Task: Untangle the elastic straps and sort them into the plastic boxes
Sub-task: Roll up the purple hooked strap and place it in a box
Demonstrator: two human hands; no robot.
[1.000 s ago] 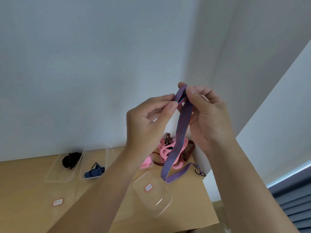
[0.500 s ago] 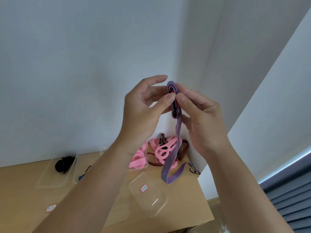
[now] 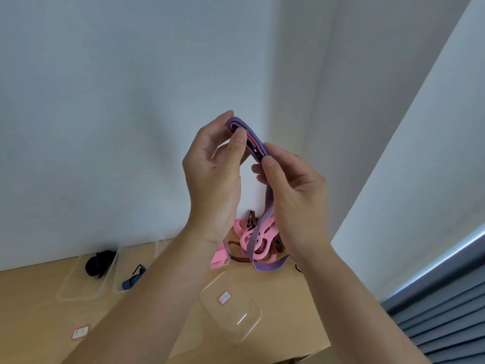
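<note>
both hands pinch a folded purple strap above the table.

Soft, even daylight, brightest on the white panel at right, with a pale glowing strip along the top of the grey blinds; the wall reads cool blue-grey, dimmer in the corner. Striped strap between left hand and right hand resolves sharply; label print is blurred. Thin glare streak on the clear plastic box; wide-angle bend tilts straight edges near the borders.
</note>
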